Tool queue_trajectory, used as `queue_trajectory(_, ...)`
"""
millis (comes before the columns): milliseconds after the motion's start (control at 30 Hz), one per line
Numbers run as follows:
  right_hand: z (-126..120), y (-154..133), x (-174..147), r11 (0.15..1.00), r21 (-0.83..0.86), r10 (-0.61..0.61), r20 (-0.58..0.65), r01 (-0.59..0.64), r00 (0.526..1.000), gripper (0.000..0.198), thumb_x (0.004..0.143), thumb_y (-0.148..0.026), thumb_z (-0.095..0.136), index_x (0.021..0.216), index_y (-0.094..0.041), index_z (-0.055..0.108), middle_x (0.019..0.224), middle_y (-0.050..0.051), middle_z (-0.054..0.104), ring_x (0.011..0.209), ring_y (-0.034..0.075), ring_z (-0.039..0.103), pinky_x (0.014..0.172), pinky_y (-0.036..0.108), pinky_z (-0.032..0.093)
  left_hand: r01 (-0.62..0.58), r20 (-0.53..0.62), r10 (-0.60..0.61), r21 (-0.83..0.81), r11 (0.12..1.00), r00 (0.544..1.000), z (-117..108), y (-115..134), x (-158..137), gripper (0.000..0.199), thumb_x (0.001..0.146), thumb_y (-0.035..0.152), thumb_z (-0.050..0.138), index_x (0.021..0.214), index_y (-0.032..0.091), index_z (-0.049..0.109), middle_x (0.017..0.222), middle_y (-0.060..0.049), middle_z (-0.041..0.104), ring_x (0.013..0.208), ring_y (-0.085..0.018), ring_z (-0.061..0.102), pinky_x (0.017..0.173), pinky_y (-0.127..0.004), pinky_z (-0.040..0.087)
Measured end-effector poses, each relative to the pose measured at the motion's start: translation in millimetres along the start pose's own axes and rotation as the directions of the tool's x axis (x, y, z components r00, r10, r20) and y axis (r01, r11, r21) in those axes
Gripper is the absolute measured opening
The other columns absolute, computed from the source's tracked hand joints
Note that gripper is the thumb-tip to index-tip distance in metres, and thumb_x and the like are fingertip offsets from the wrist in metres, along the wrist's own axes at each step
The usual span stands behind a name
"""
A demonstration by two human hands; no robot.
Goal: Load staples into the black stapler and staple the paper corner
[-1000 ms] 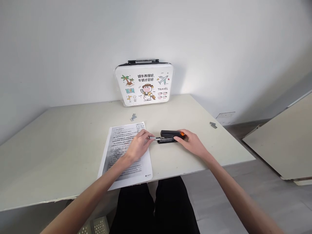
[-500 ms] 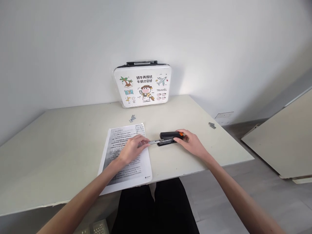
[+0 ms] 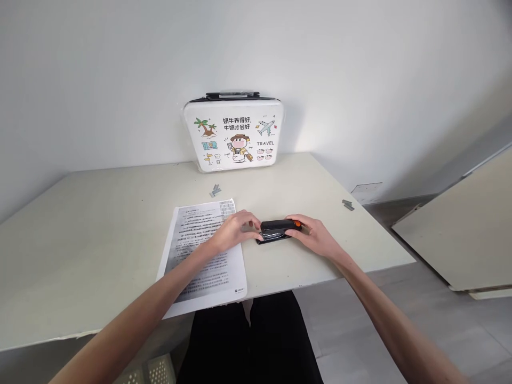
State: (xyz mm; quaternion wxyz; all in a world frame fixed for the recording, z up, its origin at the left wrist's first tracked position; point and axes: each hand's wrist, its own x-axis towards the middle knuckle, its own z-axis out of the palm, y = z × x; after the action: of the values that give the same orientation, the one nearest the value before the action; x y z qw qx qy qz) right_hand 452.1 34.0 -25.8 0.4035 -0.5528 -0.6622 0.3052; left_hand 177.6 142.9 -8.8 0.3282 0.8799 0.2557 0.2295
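A black stapler (image 3: 274,226) with an orange part at its rear end lies on the table. My right hand (image 3: 314,237) wraps its rear, thumb on the near side and fingers over the far side. My left hand (image 3: 236,232) is at the front end, thumb and fingers closed about the tip, where the metal magazine sits inside the body. A printed sheet of paper (image 3: 204,277) lies on the table, partly beneath my left hand and forearm.
A white cartoon-printed case (image 3: 236,133) stands against the wall at the back. Several staple strips (image 3: 215,191) lie behind the sheet, and more staple strips (image 3: 348,205) rest near the table's (image 3: 100,256) right edge. A pale panel (image 3: 460,229) stands beyond on the right.
My left hand has moved right to the stapler's front. The metal magazine that stuck out of the stapler is now pushed into it. My right hand keeps its hold.
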Motion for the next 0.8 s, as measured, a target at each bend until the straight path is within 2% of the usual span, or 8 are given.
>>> queue_trajectory(200, -1.0, 4.6, 1.5, 1.000, 0.003, -0.006, -0.005, 0.006, 1.000, 0.041, 0.093, -0.060, 0.067, 0.118, -0.027, 0.071, 0.118, 0.006, 0.076, 0.107, 0.029, 0.070, 0.094, 0.042, 0.056, 0.013, 0.014, -0.013, -0.019, 1.000, 1.000, 3.0, -4.0, 11.9, 0.045, 0.079, 0.062, 0.085, 0.092, 0.024, 0.065, 0.095, -0.002, 0.073, 0.087, -0.021, 0.064, 0.079, -0.033, 0.050)
queue_trajectory(367, 0.4, 2.9, 0.3, 1.000, -0.007, 0.001, -0.038, -0.001, 0.999, 0.039, 0.092, -0.058, 0.068, 0.116, -0.027, 0.072, 0.118, 0.006, 0.076, 0.107, 0.029, 0.070, 0.093, 0.042, 0.056, -0.012, -0.003, 0.012, 0.109, 0.994, 1.000, -0.7, 6.4, 1.3, 0.038, 0.091, 0.059, 0.076, 0.102, 0.024, 0.066, 0.103, -0.004, 0.072, 0.097, -0.024, 0.066, 0.087, -0.038, 0.052)
queue_trajectory(467, 0.9, -0.8, -1.6, 1.000, -0.024, -0.006, -0.041, 0.005, 0.999, 0.035, 0.093, -0.054, 0.068, 0.116, -0.028, 0.072, 0.116, 0.005, 0.076, 0.104, 0.027, 0.070, 0.091, 0.040, 0.056, -0.017, -0.011, 0.020, 0.239, 0.971, 1.000, -11.8, 18.4, -32.1, 0.033, 0.099, 0.051, 0.068, 0.120, 0.026, 0.065, 0.120, -0.007, 0.070, 0.115, -0.028, 0.065, 0.102, -0.046, 0.051)
queue_trajectory(567, 0.3, -3.2, -3.3, 0.999, -0.049, -0.001, -0.046, -0.001, 0.999, 0.033, 0.094, -0.054, 0.068, 0.116, -0.029, 0.073, 0.114, 0.004, 0.077, 0.101, 0.026, 0.069, 0.089, 0.039, 0.056, 0.029, 0.031, -0.043, 0.353, 0.935, 0.999, -25.1, 31.3, -84.5, 0.039, 0.103, 0.050, 0.062, 0.135, 0.028, 0.062, 0.141, -0.009, 0.064, 0.137, -0.031, 0.055, 0.116, -0.051, 0.045)
queue_trajectory(633, -0.3, -3.9, -4.3, 0.998, -0.063, 0.011, -0.049, -0.014, 0.999, 0.034, 0.093, -0.055, 0.068, 0.116, -0.029, 0.073, 0.114, 0.004, 0.077, 0.101, 0.026, 0.069, 0.089, 0.039, 0.056, 0.059, 0.092, -0.105, 0.411, 0.910, 0.990, -29.1, 39.6, -121.3, 0.061, 0.096, 0.060, 0.069, 0.148, 0.031, 0.055, 0.160, -0.009, 0.052, 0.151, -0.037, 0.041, 0.122, -0.058, 0.038)
queue_trajectory(733, -0.4, -4.3, -5.6, 0.996, -0.079, 0.026, -0.051, -0.030, 0.998, 0.037, 0.093, -0.057, 0.068, 0.116, -0.028, 0.073, 0.115, 0.006, 0.077, 0.101, 0.027, 0.070, 0.089, 0.040, 0.056, 0.056, 0.152, -0.145, 0.477, 0.877, 0.978, -22.4, 51.3, -163.0, 0.100, 0.087, 0.072, 0.072, 0.169, 0.035, 0.027, 0.174, -0.009, 0.030, 0.159, -0.042, 0.027, 0.126, -0.065, 0.029)
queue_trajectory(800, 0.3, -4.3, -6.4, 0.996, -0.082, 0.031, -0.054, -0.036, 0.998, 0.039, 0.091, -0.058, 0.068, 0.115, -0.028, 0.073, 0.114, 0.007, 0.077, 0.101, 0.028, 0.070, 0.089, 0.041, 0.057, 0.032, 0.159, -0.129, 0.503, 0.864, 0.979, -12.6, 58.8, -176.7, 0.102, 0.092, 0.069, 0.068, 0.172, 0.036, 0.014, 0.176, -0.008, 0.023, 0.161, -0.041, 0.023, 0.128, -0.064, 0.026)
